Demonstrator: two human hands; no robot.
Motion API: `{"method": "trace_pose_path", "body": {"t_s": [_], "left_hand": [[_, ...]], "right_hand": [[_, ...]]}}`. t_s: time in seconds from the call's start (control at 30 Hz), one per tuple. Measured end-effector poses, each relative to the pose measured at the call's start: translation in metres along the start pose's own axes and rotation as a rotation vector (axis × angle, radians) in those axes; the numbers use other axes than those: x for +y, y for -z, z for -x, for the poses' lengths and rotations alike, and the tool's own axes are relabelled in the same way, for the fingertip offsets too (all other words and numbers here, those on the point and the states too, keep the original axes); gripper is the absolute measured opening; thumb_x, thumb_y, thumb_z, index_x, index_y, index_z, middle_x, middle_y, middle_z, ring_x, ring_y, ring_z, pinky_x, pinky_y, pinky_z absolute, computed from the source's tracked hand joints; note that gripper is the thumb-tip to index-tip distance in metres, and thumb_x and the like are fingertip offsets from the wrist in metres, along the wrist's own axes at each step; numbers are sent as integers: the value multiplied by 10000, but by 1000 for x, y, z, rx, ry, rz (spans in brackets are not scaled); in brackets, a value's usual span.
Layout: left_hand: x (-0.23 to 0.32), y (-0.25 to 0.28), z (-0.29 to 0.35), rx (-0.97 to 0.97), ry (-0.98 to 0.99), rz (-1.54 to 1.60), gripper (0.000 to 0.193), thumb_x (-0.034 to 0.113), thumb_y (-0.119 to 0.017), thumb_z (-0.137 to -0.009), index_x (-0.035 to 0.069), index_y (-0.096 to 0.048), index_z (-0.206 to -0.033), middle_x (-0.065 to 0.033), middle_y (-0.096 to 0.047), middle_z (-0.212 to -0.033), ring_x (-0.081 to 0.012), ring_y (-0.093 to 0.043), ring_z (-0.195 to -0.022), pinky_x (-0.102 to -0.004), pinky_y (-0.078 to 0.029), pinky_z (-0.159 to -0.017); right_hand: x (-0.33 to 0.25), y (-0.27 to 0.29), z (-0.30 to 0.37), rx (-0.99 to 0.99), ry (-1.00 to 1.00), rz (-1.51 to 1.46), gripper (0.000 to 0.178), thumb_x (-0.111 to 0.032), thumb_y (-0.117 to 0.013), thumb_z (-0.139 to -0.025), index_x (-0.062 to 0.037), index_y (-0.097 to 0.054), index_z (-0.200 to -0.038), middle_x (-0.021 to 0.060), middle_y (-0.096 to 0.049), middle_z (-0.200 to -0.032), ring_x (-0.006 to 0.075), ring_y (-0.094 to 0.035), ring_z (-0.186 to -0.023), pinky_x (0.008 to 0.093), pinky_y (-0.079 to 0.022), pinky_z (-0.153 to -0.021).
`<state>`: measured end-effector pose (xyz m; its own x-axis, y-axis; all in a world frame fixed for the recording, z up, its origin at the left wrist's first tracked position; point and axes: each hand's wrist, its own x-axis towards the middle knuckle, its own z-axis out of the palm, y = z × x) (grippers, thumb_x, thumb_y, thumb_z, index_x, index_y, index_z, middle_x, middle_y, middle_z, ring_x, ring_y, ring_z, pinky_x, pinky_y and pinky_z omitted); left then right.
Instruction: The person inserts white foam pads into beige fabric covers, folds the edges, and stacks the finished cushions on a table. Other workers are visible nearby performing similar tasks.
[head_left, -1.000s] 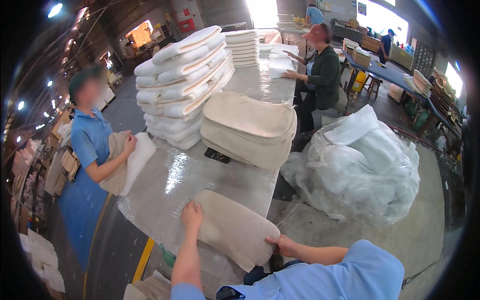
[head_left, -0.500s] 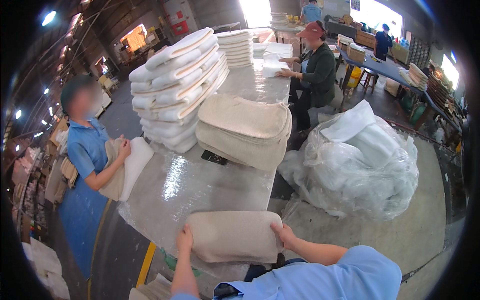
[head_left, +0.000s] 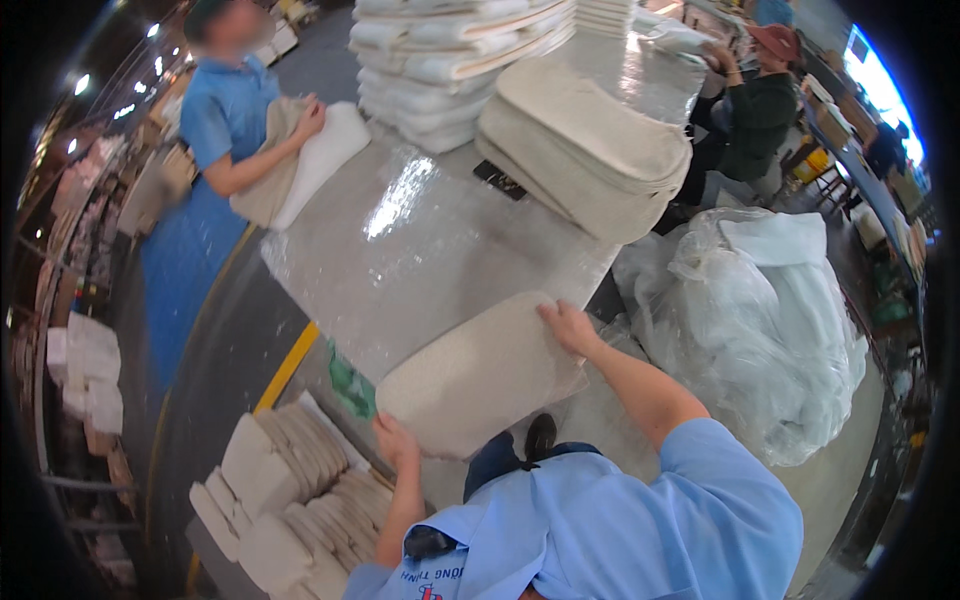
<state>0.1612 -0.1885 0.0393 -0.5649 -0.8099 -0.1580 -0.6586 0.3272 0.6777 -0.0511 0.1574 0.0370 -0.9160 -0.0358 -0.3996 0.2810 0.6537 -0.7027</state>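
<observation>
A beige, rounded-corner fabric pad is held at its two ends, tilted, over the near edge of the plastic-covered table. My left hand is closed on its lower left end. At its upper right end, my right hand grips the edge, thumb on top. Farther up the table lies a stack of similar beige pads, with a dark flat object by its left side. The fingers under the pad are hidden.
Tall white folded stacks stand at the far side. Beige pads are piled low on my left. A clear plastic bag of white material sits on my right. One co-worker stands left with fabric; another sits far right.
The pad has turned, its left end swinging down toward me and its right end rising away. Both hands still hold it. My view has tilted lower, bringing the left-hand pile into sight.
</observation>
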Motion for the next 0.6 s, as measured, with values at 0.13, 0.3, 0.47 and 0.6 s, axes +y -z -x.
{"method": "trace_pose_path", "body": {"t_s": [0.13, 0.3, 0.47, 0.6], "left_hand": [[-10, 2, 24, 83, -502, -319, 617, 397, -472, -1079, 64, -463, -1599, -285, -400, -1652, -528, -421, -1466, -570, -371, -1184], [-11, 4, 24, -23, -817, -576, 644, 426, -504, -1047, 159, -453, -1630, -235, -311, -1715, -524, -237, -1573, -690, -143, -1256], [-12, 11, 21, -172, -1042, -663, 674, 489, -529, -1034, 199, -445, -1636, -151, -319, -1732, -505, -217, -1584, -696, -111, -1268], [-12, 19, 28, -331, -1165, -733, 689, 556, -527, -1023, 239, -453, -1631, -100, -302, -1748, -482, -196, -1598, -698, -98, -1268]], "right_hand": [[-9, -1, 7, -10, -11, 33, 687, -619, -564, -1029, 35, -649, -1222, 330, -702, -1204, 460, -676, -1184, 524, -512, -991], [-10, -1, 9, 45, 10, 74, 692, -633, -548, -1028, 17, -648, -1243, 312, -713, -1194, 467, -671, -1185, 527, -507, -991], [-13, -2, 12, 55, 8, 113, 713, -658, -516, -1030, 2, -649, -1266, 310, -712, -1203, 477, -665, -1186, 535, -506, -998], [-13, -5, 11, 76, 42, 123, 723, -655, -509, -1033, 7, -652, -1289, 319, -710, -1199, 491, -662, -1179, 544, -504, -996]]}}
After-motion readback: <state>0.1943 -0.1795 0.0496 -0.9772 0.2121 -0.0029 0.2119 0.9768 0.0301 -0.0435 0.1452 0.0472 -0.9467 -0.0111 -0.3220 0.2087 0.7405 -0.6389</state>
